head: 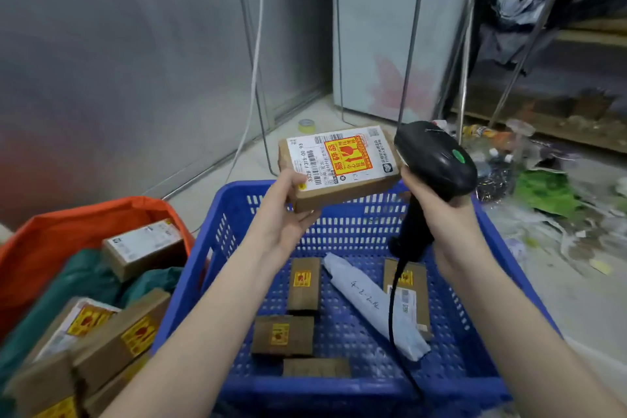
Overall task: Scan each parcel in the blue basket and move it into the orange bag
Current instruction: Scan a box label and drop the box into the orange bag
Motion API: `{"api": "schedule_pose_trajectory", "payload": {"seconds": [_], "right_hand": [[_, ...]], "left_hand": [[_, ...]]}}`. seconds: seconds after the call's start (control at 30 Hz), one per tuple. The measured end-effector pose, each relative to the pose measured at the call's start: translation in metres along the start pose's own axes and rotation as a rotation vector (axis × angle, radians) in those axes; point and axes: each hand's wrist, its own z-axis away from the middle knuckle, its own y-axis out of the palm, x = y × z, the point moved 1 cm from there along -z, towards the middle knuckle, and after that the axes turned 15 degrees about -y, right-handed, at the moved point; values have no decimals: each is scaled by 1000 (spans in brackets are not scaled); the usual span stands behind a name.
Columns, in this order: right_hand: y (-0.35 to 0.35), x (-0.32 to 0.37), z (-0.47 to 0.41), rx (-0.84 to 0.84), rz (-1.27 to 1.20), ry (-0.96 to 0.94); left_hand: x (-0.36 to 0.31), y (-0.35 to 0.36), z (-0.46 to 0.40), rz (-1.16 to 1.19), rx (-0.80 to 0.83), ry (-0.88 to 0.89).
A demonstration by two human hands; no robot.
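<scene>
The cardboard parcel (pixel 337 166) you hold above the blue basket (pixel 356 241) looks stiff and light, and its red fragile sticker asks for gentle handling, so keep your left hand (pixel 285 214) clamped on its near end, thumb on the label. Your right hand (pixel 437 210) grips the black scanner (pixel 437 159) just beside it; the orange bag (pixel 68 234) sits at your left.

Blue basket (pixel 342 231), orange bag (pixel 68 234), blk scanner (pixel 437 159)
</scene>
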Motion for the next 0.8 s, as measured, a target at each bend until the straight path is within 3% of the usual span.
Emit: {"api": "schedule_pose_trajectory", "payload": {"seconds": [0.37,0.53,0.8], "right_hand": [[-5,-8,-6,19,42,-22],[-8,-10,-10,31,53,-27],[-6,-7,-8,60,36,-62]], "left_hand": [[8,-16,-19,-357,-84,-23],[12,-20,-29,-400,-102,-27],[15,-15,-26,-620,21,2]]}}
